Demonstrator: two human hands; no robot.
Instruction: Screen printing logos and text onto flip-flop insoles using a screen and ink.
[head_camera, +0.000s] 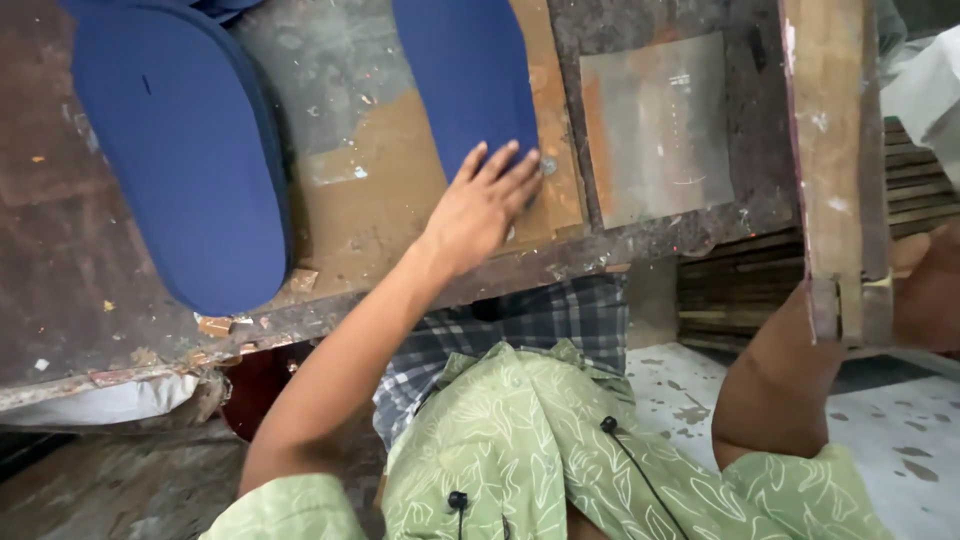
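From the head camera, the worn, rust-stained wooden workbench (380, 200) fills the upper frame. On it the left hand (482, 205) lies flat, fingers spread, touching the near end of a narrow blue foam sole sheet (465, 70). A broader blue rounded foam sole (185, 150) lies further left on the bench. At the bench's right edge, the right hand (925, 290) seems closed around an upright weathered wooden post (835, 170). Below the bench is stained pale concrete floor (900, 430).

A light green short-sleeved shirt (520, 440) printed with white leaf outlines is worn over a blue-and-white checked cloth (540, 320); thin black cables (640, 470) are clipped on.
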